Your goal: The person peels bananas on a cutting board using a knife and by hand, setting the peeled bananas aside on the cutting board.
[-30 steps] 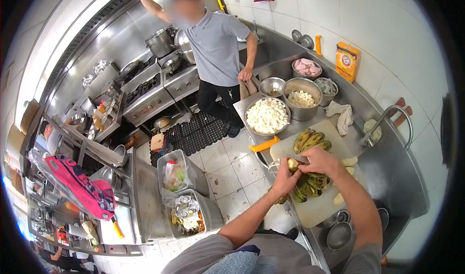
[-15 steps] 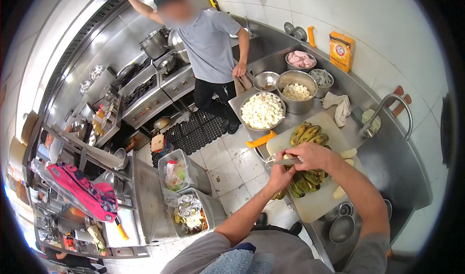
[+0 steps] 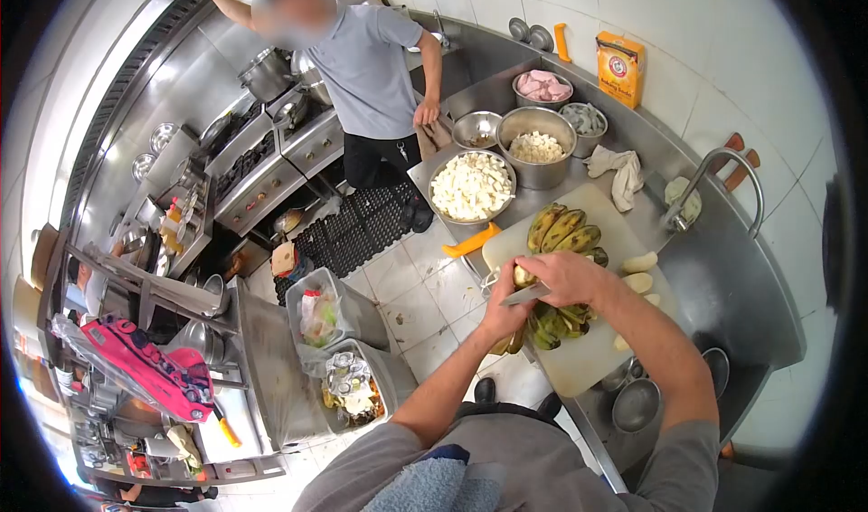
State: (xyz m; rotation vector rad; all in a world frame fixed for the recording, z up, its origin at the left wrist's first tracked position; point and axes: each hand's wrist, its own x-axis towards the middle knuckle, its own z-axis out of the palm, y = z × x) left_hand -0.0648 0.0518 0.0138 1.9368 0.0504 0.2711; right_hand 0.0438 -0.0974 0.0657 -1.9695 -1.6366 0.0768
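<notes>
My left hand (image 3: pixel 503 313) is closed round a plantain (image 3: pixel 523 277) above the near-left part of the white cutting board (image 3: pixel 579 381). Beside it my right hand (image 3: pixel 568 279) is closed on a knife (image 3: pixel 526 295), whose blade points left across my left fingers. Green-yellow plantains (image 3: pixel 565 230) lie in a bunch behind my hands, and more (image 3: pixel 553 327) lie under them. Peeled pale pieces (image 3: pixel 639 282) rest along the board's right side. The knife's handle is hidden in my right hand.
Beyond the board stand a bowl of white cubes (image 3: pixel 471 186), a deep pot (image 3: pixel 541 173) and an orange-handled tool (image 3: pixel 471 241). A faucet (image 3: pixel 714 164) arches at right. A co-worker (image 3: pixel 371 69) stands by the stove. Two grey bins (image 3: pixel 384 363) are on the floor at left.
The view has shifted, so the counter sits further left and higher. The knife blade, mostly hidden at first, now shows between my hands. The co-worker's pose is nearly the same.
</notes>
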